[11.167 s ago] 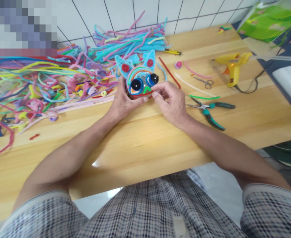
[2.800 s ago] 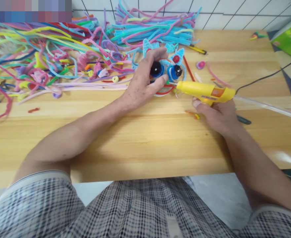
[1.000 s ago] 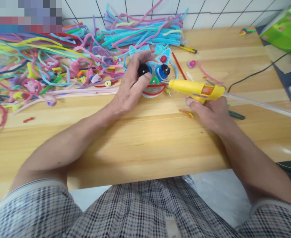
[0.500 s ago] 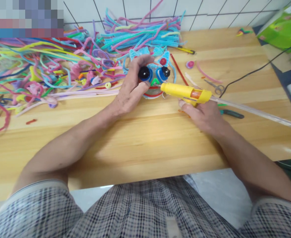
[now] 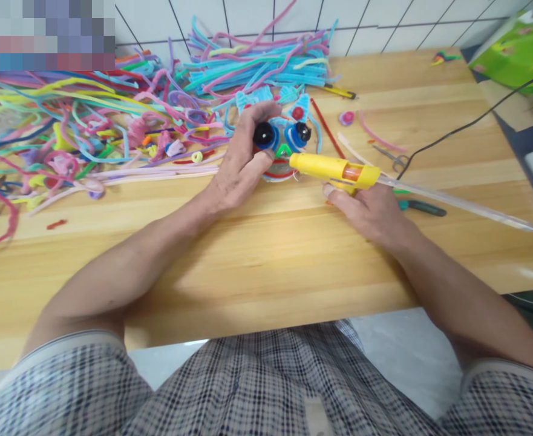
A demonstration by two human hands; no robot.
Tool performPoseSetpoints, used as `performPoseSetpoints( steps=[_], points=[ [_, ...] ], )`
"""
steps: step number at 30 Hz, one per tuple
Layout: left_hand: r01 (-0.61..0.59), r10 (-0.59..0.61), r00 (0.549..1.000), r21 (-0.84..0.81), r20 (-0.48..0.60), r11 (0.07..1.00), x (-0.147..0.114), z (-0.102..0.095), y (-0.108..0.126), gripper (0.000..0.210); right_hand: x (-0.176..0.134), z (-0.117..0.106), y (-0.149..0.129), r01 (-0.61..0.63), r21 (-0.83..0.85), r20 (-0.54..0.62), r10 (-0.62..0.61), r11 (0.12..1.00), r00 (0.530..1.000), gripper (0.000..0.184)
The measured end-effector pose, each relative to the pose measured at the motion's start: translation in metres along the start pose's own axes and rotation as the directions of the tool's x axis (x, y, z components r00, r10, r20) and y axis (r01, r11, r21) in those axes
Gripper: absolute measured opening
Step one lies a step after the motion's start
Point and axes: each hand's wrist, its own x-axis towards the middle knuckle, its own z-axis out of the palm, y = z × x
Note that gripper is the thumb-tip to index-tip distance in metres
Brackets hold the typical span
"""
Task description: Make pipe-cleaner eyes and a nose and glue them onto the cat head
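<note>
My left hand (image 5: 245, 151) is closed around the left side of a pipe-cleaner animal face (image 5: 299, 108). The face has light blue ears with red spots, two big black eyes on blue rings, a green nose and a red line below it. My right hand (image 5: 372, 212) grips a yellow hot glue gun (image 5: 320, 165), with a long clear glue stick (image 5: 466, 203) sticking out of its back. The gun's front end points left at the face, just below the right eye and close to the nose. Whether its tip touches the face I cannot tell.
Heaps of coloured pipe cleaners (image 5: 89, 115) cover the left, with a blue bundle (image 5: 261, 69) at the back. Right of the face lie a yellow utility knife (image 5: 339, 91), scissors (image 5: 397, 160), dark-handled pliers (image 5: 425, 208) and a black cord (image 5: 461, 130). A green package (image 5: 515, 54) stands far right.
The glue gun in my right hand has shifted slightly left, its front nearer to the face's nose. My left hand and the face stay in place. A person's hand now shows at the right edge.
</note>
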Motion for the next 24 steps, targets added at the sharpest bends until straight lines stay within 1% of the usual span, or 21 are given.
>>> performPoseSetpoints(
  steps=[3, 8, 14, 19, 21, 24],
  points=[
    [0.008, -0.008, 1.0, 0.016, -0.015, 1.0, 0.0003, 0.0001, 0.0016, 0.062, 0.0001, -0.0003, 0.0005, -0.003, -0.015, 0.013, 0.003, 1.0, 1.0, 0.007],
    [-0.002, 0.002, 1.0, -0.006, -0.012, 1.0, 0.0001, 0.0009, 0.0026, 0.065, 0.0004, -0.001, 0.0012, -0.002, -0.027, 0.015, 0.003, 1.0, 1.0, 0.008],
    [0.062, -0.061, 0.997, 0.039, -0.036, 0.997, 0.0009, 0.0008, 0.0106, 0.061, -0.0001, -0.0013, 0.0018, 0.005, -0.021, 0.01, -0.005, 1.0, 1.0, 0.008],
    [-0.018, 0.017, 1.0, -0.028, -0.012, 0.999, 0.0018, 0.0003, 0.0013, 0.066, -0.0001, -0.0015, 0.0026, -0.006, -0.031, 0.006, 0.006, 1.0, 1.0, 0.009],
    [-0.003, 0.002, 1.0, -0.044, -0.022, 0.999, 0.0018, 0.0006, 0.0012, 0.064, 0.0002, -0.0018, 0.0025, -0.006, -0.021, 0.003, 0.007, 1.0, 1.0, 0.01],
    [0.013, -0.015, 0.999, -0.045, -0.028, 0.999, 0.0019, 0.001, 0.0083, 0.063, 0.0006, -0.002, 0.0024, 0.002, -0.027, 0.01, -0.002, 1.0, 1.0, 0.01]
  ],
)
